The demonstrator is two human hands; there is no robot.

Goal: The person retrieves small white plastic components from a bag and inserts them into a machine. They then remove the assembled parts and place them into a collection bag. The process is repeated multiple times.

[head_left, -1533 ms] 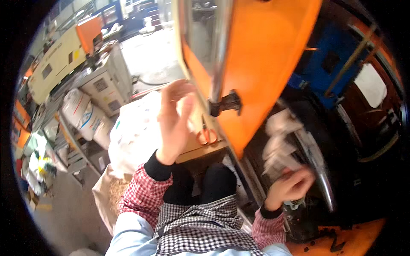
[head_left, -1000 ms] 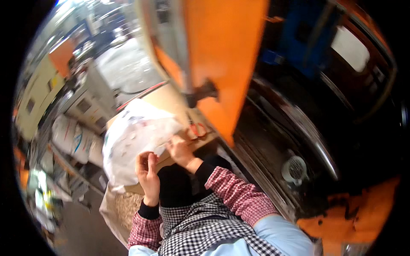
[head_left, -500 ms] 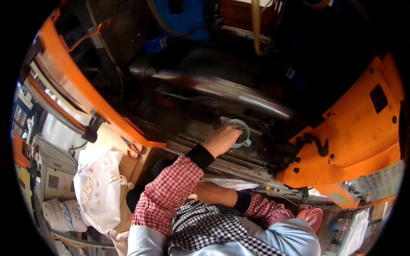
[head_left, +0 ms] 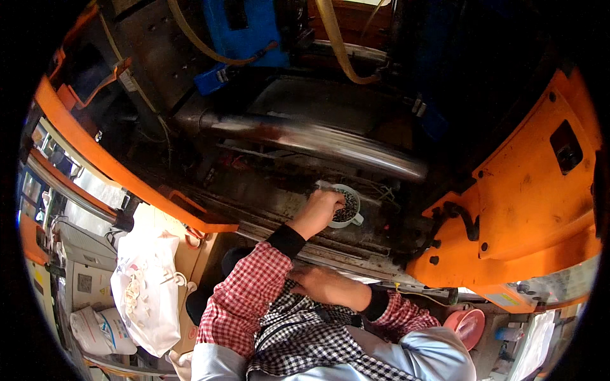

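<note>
A pale green cup (head_left: 355,206) with a handle stands on the dark machine bed, holding many small dark pieces (head_left: 345,209). My left hand (head_left: 319,211) reaches over its near left rim. Its fingers are drawn together at the pieces, and whatever lies between the fingertips is hidden. My right hand (head_left: 324,286) is held low in front of the checked apron (head_left: 305,333), close to my left sleeve (head_left: 244,295). Its fingers are bent toward that sleeve, shadowed and partly hidden, so their grip does not show.
A thick metal bar (head_left: 318,143) crosses beyond the cup. Orange machine guards (head_left: 534,190) flank the opening. At left, a white bag (head_left: 149,292) carries small pale parts, with orange-handled scissors (head_left: 194,237) nearby. A pink bowl (head_left: 467,325) sits at lower right.
The whole view has shifted, with the cup now further left in it. My left fingers have drawn back from the cup's middle toward its left rim. My right hand shows more fully.
</note>
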